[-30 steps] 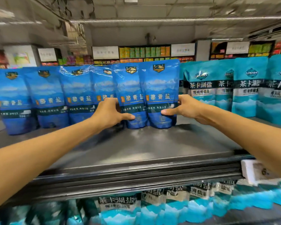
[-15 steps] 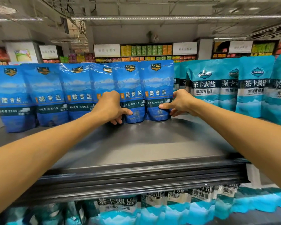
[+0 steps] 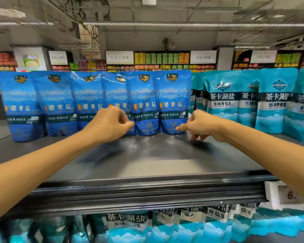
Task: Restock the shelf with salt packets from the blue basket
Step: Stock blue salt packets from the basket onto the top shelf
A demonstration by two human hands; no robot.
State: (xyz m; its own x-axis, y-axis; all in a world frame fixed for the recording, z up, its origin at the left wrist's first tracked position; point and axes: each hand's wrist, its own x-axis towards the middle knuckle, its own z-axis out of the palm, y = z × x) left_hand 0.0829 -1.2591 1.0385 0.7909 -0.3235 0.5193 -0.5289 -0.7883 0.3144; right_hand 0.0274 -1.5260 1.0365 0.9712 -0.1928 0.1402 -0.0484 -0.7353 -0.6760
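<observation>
Top shelf [image 3: 147, 165] of a shop display, seen from the wearer's head. A row of dark blue salt packets [image 3: 144, 102] stands upright along the back edge of the shelf, from its left end to about the middle; teal salt packets [image 3: 233, 100] continue the row toward the right end. The front half of the shelf deck carries nothing that can be seen.

Change shown: half a second earlier both hands were pressed against the two rightmost blue packets, one at each flank. Now both have drawn back toward the front edge. The left hand [image 3: 111, 123] hovers in front of the lower part of the row with fingers curled and thumb tip meeting fingertip, holding nothing; whether it brushes a packet cannot be told. The right hand [image 3: 198, 125] hangs just beside the lower right corner of the rightmost blue packet [image 3: 174, 102], thumb extended toward it and fingers loosely bent down near the deck, gripping nothing. The two hands are apart, the last two packets between them.

Reading: the packets stand unaided and in line, so this placement is judged complete. The blue basket is out of view. More teal packets [image 3: 126, 223] fill the shelf below. The likely next step is to fetch more stock, though the row already looks full at the back.
</observation>
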